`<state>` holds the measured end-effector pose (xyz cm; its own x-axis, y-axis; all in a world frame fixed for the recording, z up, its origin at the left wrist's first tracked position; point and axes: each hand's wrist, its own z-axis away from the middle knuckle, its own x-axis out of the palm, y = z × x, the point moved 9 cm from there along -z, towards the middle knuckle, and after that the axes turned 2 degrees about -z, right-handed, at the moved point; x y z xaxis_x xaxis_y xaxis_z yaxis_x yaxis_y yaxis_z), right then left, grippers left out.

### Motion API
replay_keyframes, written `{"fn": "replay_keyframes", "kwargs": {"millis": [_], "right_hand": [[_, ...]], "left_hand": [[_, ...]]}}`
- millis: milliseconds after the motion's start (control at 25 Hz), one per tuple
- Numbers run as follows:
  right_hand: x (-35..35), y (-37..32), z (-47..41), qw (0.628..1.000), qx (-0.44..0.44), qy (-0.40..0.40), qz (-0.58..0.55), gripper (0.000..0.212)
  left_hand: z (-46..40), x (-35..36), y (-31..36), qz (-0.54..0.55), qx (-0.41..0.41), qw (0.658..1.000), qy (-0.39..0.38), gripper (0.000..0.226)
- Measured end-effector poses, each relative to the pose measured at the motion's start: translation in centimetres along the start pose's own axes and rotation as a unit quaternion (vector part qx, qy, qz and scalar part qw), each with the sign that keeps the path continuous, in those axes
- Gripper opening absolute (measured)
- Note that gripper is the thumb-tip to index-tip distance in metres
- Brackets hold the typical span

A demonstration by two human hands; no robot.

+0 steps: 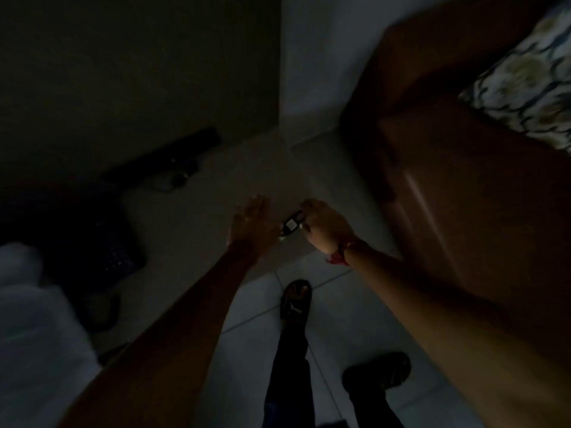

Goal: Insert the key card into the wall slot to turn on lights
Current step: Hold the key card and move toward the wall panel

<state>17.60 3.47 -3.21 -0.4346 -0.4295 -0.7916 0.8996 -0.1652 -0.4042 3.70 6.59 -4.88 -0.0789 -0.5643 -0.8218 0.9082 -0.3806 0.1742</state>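
The room is dark. My right hand [324, 228] pinches a small dark key card [290, 224] with a pale square patch on it, held out in front of me above the floor. Just left of it, my left hand [251, 225] is stretched forward with fingers apart and holds nothing; its edge is close to the card. A red band circles my right wrist. No wall slot can be made out in the dim view.
A brown sofa [463, 168] with a patterned cushion [525, 78] fills the right. A pale wall corner [279, 72] stands ahead. Dark items [173, 168] lie on the tiled floor at left, near white bedding [34, 335]. My sandalled feet [295, 299] are below.
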Motion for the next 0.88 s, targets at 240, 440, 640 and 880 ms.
{"fn": "replay_keyframes", "kwargs": {"millis": [240,440,640,880], "right_hand": [[9.3,-1.0,-2.9,0.992,-0.092,-0.026,0.086,0.043],[11.2,0.0,-4.0,0.988,-0.109,-0.006,0.106,0.034],[11.4,1.2,-4.8,0.988,-0.094,-0.031,0.123,0.040],[7.6,0.6,-3.5,0.996,-0.085,0.029,-0.003,0.031]], "left_hand": [[-0.7,8.9,-3.1,0.013,-0.038,0.999,-0.021,0.072],[-1.1,11.2,-3.5,0.042,-0.044,0.998,-0.007,0.074],[-1.2,11.5,-3.4,0.034,-0.047,0.998,0.007,0.075],[-1.2,9.0,-2.3,0.048,-0.042,0.998,0.017,0.073]]}}
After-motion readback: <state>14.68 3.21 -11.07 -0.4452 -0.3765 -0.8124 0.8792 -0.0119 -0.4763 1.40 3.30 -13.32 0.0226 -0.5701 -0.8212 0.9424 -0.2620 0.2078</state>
